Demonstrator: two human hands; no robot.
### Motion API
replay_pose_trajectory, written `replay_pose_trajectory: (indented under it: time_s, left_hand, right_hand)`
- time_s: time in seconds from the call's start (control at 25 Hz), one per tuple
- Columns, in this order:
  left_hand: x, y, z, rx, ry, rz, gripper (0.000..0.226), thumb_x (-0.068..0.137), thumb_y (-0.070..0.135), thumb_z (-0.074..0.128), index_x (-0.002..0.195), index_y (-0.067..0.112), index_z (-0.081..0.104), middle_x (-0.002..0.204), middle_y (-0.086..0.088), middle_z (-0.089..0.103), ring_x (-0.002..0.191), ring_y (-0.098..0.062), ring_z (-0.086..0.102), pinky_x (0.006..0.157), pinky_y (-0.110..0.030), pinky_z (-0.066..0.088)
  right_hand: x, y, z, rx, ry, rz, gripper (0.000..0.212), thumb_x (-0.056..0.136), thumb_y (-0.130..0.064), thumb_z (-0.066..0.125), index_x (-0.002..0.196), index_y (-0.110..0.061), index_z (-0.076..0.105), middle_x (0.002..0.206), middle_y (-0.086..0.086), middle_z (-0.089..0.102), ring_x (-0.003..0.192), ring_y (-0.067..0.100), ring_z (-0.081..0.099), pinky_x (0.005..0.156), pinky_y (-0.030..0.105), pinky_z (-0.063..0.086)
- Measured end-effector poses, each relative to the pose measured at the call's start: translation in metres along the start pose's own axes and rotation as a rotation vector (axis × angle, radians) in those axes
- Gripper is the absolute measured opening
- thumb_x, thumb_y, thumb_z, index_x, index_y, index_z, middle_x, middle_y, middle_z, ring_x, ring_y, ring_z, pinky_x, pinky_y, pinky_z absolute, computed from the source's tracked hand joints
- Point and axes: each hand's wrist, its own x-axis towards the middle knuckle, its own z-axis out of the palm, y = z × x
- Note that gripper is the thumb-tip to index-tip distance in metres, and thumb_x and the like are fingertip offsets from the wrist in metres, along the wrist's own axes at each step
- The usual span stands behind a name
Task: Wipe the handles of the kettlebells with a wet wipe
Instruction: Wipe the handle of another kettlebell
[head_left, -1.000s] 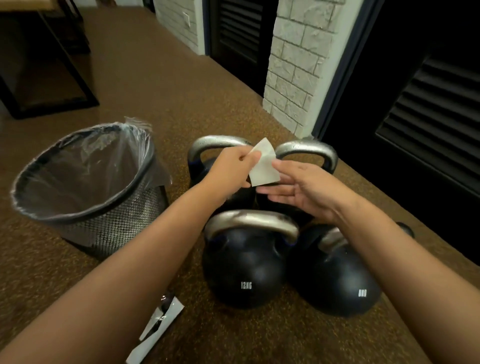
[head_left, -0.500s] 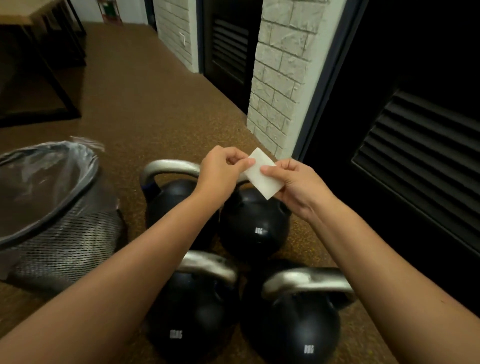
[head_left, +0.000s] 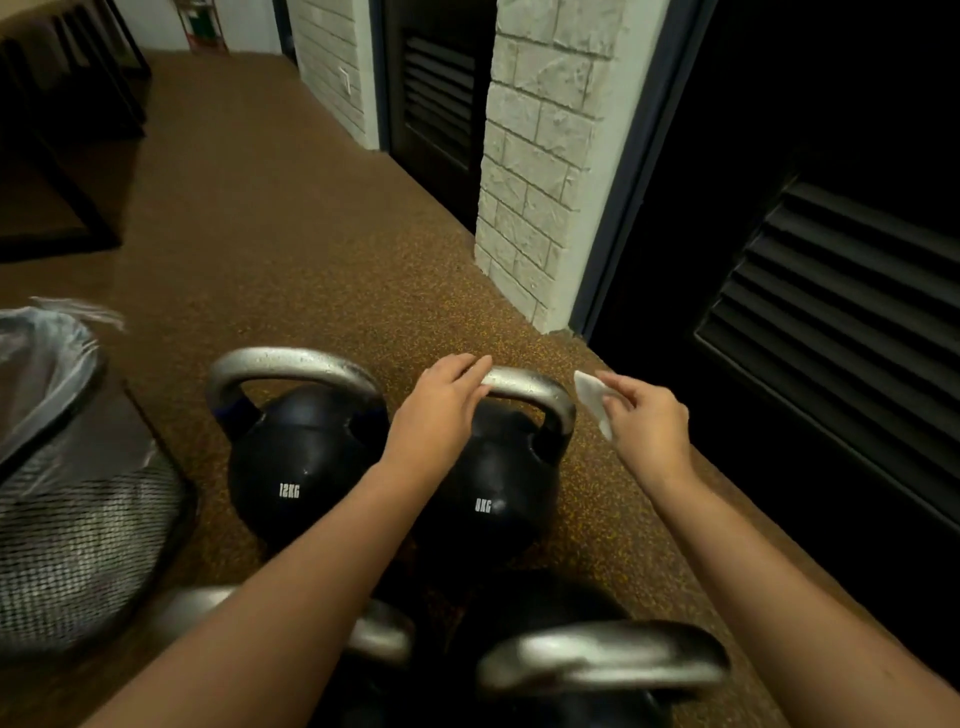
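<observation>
Speckled brown floor (head_left: 291, 218) (rubbery look); white brick pillar (head_left: 540, 156), dark louvred doors (head_left: 831, 322).

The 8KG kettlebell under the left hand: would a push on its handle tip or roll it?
Probably not: the 8KG kettlebell looks dense and sits squat on the speckled floor. Its metal handle looks smooth, so the left hand might slip.

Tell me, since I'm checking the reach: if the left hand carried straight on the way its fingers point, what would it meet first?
Most likely the silver handle of the 8 kg kettlebell. The left hand hovers at that handle, fingers extended over its top; whether they already touch is unclear.
</observation>
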Motion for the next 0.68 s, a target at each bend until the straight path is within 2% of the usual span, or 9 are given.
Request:
replay_pose_trajectory:
  time_s: [0.12,0.2,0.28,0.36,0.4,0.44,0.52,0.56,0.68]
  left_hand:
    - [0.001,-0.005,0.011,-0.024,0.081,0.013,0.039,0.097,0.022,0.042,0.136,0.018,0.045,0.136,-0.006,0.046,0.128,-0.020,0.039,0.107,-0.042,0.035]
    - [0.001,-0.004,0.013,-0.046,0.104,0.011,0.038,0.097,0.022,0.042,0.135,0.018,0.046,0.135,-0.007,0.047,0.128,-0.021,0.038,0.109,-0.044,0.032]
    - [0.001,-0.004,0.014,-0.067,0.111,0.016,0.038,0.097,0.021,0.042,0.134,0.017,0.048,0.134,-0.008,0.048,0.128,-0.022,0.038,0.107,-0.045,0.033]
    - [0.002,-0.003,0.012,-0.076,0.110,0.011,0.038,0.097,0.021,0.042,0.134,0.015,0.048,0.134,-0.009,0.048,0.127,-0.023,0.038,0.106,-0.045,0.034]
    - [0.002,-0.002,0.012,-0.076,0.111,0.007,0.038,0.097,0.020,0.042,0.135,0.015,0.047,0.134,-0.009,0.048,0.127,-0.023,0.038,0.106,-0.044,0.034]
    - [0.002,-0.001,0.012,-0.077,0.116,0.005,0.038,0.097,0.021,0.042,0.135,0.015,0.047,0.134,-0.009,0.048,0.127,-0.022,0.038,0.106,-0.043,0.035]
    - [0.001,-0.001,0.012,-0.088,0.114,0.006,0.038,0.098,0.021,0.041,0.134,0.014,0.047,0.133,-0.008,0.049,0.126,-0.022,0.038,0.104,-0.043,0.036]
    - [0.001,-0.001,0.013,-0.096,0.115,0.005,0.037,0.098,0.020,0.041,0.134,0.014,0.048,0.133,-0.008,0.049,0.125,-0.022,0.038,0.104,-0.044,0.036]
    - [0.001,0.001,0.013,-0.114,0.121,-0.002,0.037,0.098,0.019,0.041,0.133,0.012,0.049,0.132,-0.009,0.049,0.125,-0.023,0.038,0.104,-0.047,0.035]
  right_hand:
    - [-0.006,-0.001,0.012,-0.035,-0.116,-0.097,0.033,0.092,-0.012,0.052,0.123,-0.023,0.059,0.118,-0.001,0.066,0.085,0.003,0.058,0.078,0.021,0.050]
    - [-0.009,0.002,0.018,-0.048,-0.135,-0.092,0.036,0.092,-0.008,0.050,0.124,-0.022,0.058,0.116,0.002,0.067,0.063,-0.006,0.044,0.059,0.006,0.033]
    - [-0.001,-0.002,0.020,0.001,-0.154,0.034,0.036,0.092,-0.005,0.049,0.123,-0.019,0.060,0.120,0.002,0.065,0.070,0.000,0.054,0.059,0.008,0.039]
    - [0.006,-0.013,0.022,-0.012,-0.164,0.098,0.037,0.090,-0.003,0.049,0.120,-0.018,0.063,0.119,0.006,0.065,0.099,0.018,0.061,0.078,0.024,0.048]
    - [0.004,-0.015,0.024,-0.068,-0.162,0.074,0.038,0.089,-0.002,0.048,0.121,-0.019,0.063,0.117,0.008,0.066,0.104,0.024,0.059,0.083,0.029,0.049]
    - [0.000,-0.015,0.026,-0.113,-0.139,0.028,0.040,0.090,-0.003,0.047,0.124,-0.021,0.060,0.114,0.009,0.066,0.101,0.026,0.060,0.080,0.027,0.050]
    - [-0.014,-0.007,0.028,-0.129,-0.118,-0.012,0.041,0.094,-0.005,0.044,0.130,-0.022,0.054,0.107,0.009,0.065,0.075,0.020,0.057,0.057,0.011,0.043]
    - [-0.018,-0.003,0.026,-0.097,-0.136,0.023,0.041,0.094,-0.004,0.043,0.130,-0.020,0.054,0.107,0.010,0.065,0.066,0.016,0.052,0.048,0.008,0.037]
    - [-0.007,-0.010,0.022,-0.031,-0.182,0.143,0.038,0.090,0.002,0.044,0.117,-0.016,0.065,0.108,0.011,0.067,0.063,0.015,0.051,0.046,0.021,0.037]
